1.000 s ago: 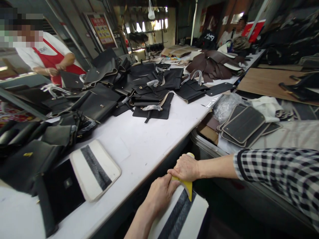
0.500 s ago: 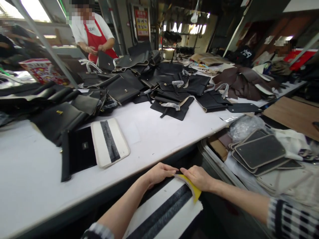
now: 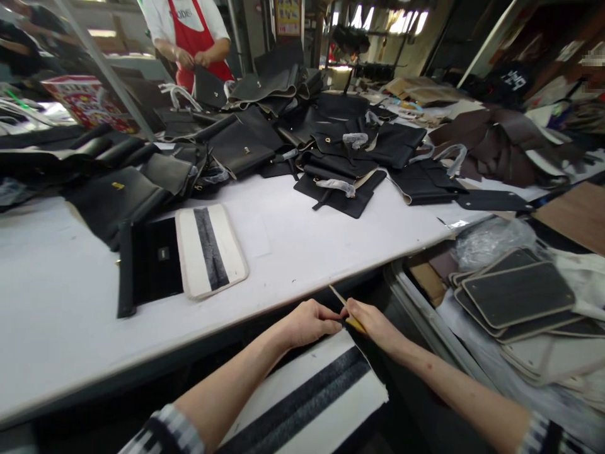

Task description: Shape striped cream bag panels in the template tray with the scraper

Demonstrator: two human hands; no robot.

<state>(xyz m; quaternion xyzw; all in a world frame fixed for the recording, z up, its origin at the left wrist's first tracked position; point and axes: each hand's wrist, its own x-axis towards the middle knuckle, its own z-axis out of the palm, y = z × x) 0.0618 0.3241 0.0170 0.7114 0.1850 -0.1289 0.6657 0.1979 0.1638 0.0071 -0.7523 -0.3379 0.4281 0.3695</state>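
A white panel with a broad black stripe [image 3: 302, 397] lies slanted in front of me, below the table edge. At its upper corner, my left hand [image 3: 309, 325] is closed, thumb and fingers pinching the edge. Just to the right, my right hand [image 3: 373, 325] is closed around a thin yellow strip [image 3: 357, 325], whose pale, narrow end pokes up above the fingers. The fingertips of both hands nearly meet. What the panel rests on is hidden in dark shadow.
On the white table [image 3: 283, 252] lies a black leather piece [image 3: 155, 261] with a striped panel [image 3: 210, 252] attached or overlapping. Black leather bags [image 3: 340, 183] pile up behind. Dark panels [image 3: 520, 293] are stacked at right. A person in a red apron [image 3: 196, 31] stands across the table.
The yellow strip, curved along the panel's end before, is now bunched in my right hand, off that end. The view has tilted down, so the table items sit higher.
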